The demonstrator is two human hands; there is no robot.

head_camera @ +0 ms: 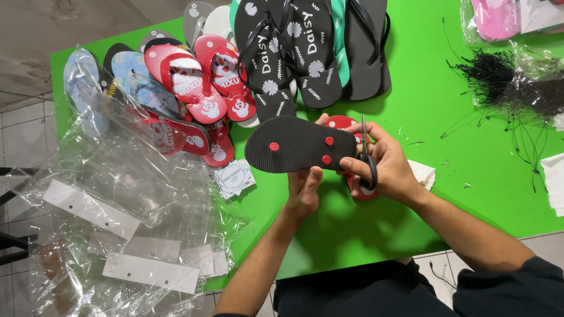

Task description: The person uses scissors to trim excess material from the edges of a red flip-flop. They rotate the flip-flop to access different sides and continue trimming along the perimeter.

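Both hands [346, 170] w/ flip-flop [294, 144] mid-table

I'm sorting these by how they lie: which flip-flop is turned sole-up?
The black flip-flop held in both hands: its sole with three red strap plugs faces up; those piled on the green table show straps.

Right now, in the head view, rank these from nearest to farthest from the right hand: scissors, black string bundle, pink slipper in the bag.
1. Scissors, in the right hand.
2. Black string bundle, upper right on the table.
3. Pink slipper, bagged at the top right corner.
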